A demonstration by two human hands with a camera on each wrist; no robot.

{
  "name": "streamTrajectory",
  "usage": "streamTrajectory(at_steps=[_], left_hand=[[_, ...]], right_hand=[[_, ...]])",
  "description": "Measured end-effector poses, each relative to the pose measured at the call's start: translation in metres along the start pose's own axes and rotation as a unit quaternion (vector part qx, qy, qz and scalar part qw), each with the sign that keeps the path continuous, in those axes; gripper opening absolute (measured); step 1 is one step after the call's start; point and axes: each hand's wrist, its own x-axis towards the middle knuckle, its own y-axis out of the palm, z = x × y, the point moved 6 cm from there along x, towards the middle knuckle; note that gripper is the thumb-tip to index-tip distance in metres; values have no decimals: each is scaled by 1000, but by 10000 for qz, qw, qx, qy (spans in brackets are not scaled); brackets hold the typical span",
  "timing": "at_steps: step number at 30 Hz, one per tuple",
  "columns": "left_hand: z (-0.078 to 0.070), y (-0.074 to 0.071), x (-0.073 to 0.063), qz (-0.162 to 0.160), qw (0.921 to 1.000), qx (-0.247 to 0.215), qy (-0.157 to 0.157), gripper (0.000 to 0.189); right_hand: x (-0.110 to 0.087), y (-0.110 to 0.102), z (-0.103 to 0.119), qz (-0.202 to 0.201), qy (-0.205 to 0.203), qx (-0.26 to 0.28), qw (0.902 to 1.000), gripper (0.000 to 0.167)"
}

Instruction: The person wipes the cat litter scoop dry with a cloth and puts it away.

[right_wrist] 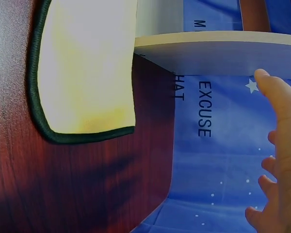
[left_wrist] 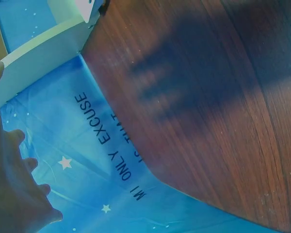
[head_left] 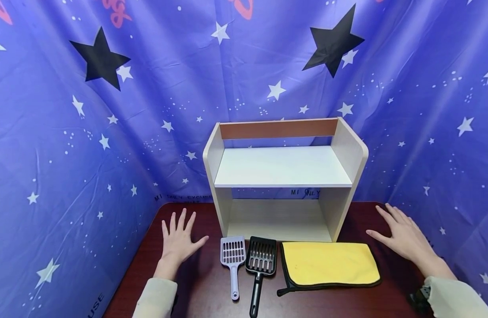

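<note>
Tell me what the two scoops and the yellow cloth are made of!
The pale purple scoop looks like smooth plastic: its colour is even all over.
The black scoop could be plastic or coated metal; its handle looks slightly shiny, but that doesn't settle it.
The yellow cloth seems to be matte fabric, perhaps microfibre: it shows no gloss and has dark edging.

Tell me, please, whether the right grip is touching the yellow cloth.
Apart. The right wrist view shows it: dark red table and blue curtain appear between the right grip and the yellow cloth.
</note>
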Motion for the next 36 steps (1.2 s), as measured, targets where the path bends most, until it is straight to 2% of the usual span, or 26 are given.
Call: streamTrajectory(at_steps=[8,12,23,30,36], left_hand=[[-4,4,-2,-22,10000,15,80,92],[-7,6,-3,73,9999,-33,76,92],[-18,11,-7,39,9996,-24,275,89],[-30,15,-11,-7,9992,-54,408,87],[-45,12,-14,-55,9983,-315,483,84]], right_hand=[[-2,5,4,-26,-95,18,9999,86],[-3,7,6,-59,-117,19,9999,82],[-7,21,9,295,115,66,9995,77],[-8,29,10,351,55,50,9994,74],[-10,34,16,187,-41,100,9998,72]])
